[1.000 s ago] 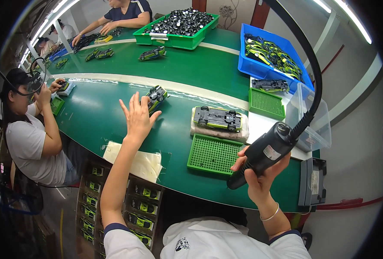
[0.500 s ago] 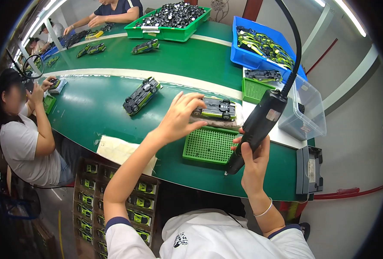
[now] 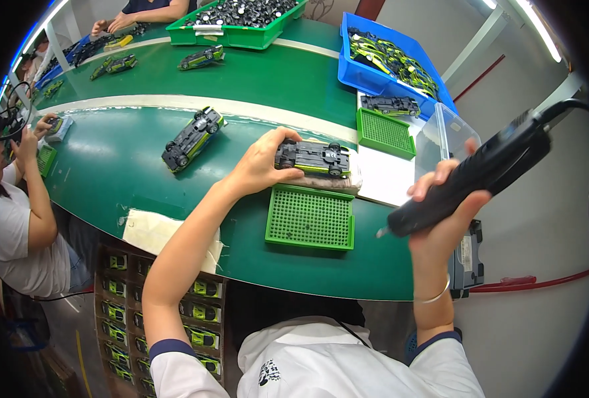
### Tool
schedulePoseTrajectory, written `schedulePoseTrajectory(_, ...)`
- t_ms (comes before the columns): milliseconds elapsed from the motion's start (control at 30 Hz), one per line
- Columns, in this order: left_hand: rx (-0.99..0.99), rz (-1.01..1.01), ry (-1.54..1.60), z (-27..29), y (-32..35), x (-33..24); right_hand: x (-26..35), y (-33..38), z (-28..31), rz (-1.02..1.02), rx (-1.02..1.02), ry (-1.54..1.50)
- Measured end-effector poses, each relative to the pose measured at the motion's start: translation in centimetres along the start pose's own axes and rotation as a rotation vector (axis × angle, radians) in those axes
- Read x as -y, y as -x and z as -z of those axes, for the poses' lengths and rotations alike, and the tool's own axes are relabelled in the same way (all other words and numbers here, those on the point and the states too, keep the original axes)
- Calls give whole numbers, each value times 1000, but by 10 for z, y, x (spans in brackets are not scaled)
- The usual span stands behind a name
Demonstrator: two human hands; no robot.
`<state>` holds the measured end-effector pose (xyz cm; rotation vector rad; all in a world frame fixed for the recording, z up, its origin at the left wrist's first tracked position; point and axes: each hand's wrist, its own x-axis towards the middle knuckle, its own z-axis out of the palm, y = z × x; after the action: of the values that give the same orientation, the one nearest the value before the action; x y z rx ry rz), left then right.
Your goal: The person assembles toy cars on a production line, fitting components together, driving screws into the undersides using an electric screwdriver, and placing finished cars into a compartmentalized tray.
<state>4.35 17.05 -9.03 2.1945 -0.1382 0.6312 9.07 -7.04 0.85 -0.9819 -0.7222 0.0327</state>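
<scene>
Your left hand [image 3: 262,166] grasps the upturned toy car [image 3: 313,158] at frame centre; your right hand [image 3: 448,211] clenches the black screwdriver [image 3: 470,174] at right

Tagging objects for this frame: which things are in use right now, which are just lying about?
In use:
left hand on upside-down toy car
right hand gripping black electric screwdriver

Lying about:
green grid tray
second toy car on the belt
blue bin of car bodies
green bin of parts
</scene>
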Motion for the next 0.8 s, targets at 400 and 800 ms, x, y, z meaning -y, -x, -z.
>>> schedulePoseTrajectory(400,-8,-129,-110,-2,-2,2,-51,-20,-15,-32,249,12)
schedulePoseTrajectory(800,44,-148,-156,1,-6,-5,-78,-8,-9,-208,351,-2)
